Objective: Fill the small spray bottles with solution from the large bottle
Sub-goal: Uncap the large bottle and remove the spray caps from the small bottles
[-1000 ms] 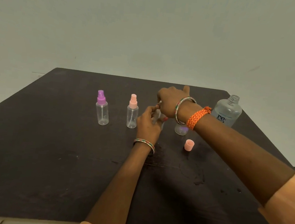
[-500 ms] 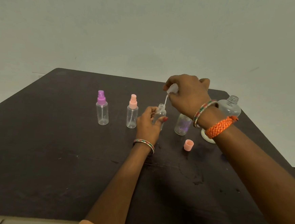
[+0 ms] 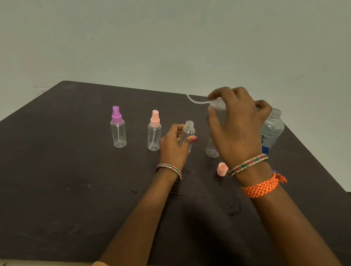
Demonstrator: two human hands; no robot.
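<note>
My left hand (image 3: 173, 145) grips a small clear spray bottle (image 3: 188, 132) that stands upright with its neck open. Above and to the right, my right hand (image 3: 234, 125) holds that bottle's white spray head (image 3: 217, 104), its thin tube (image 3: 194, 99) sticking out to the left. A second small bottle (image 3: 211, 148) stands partly hidden behind my right hand. The large clear bottle (image 3: 272, 130), uncapped, stands at the far right. Two capped spray bottles stand to the left, one with a purple head (image 3: 118, 128) and one with a pink head (image 3: 154, 131).
A loose pink cap (image 3: 222, 169) lies on the dark table (image 3: 61, 186) in front of my right wrist. Wet marks show on the table near it. The table's near edge runs along the bottom and a pale wall stands behind.
My right hand unscrewed the spray head, lifted it out of the bottle held by my left hand and carried it up and to the right. The tube has come fully out.
</note>
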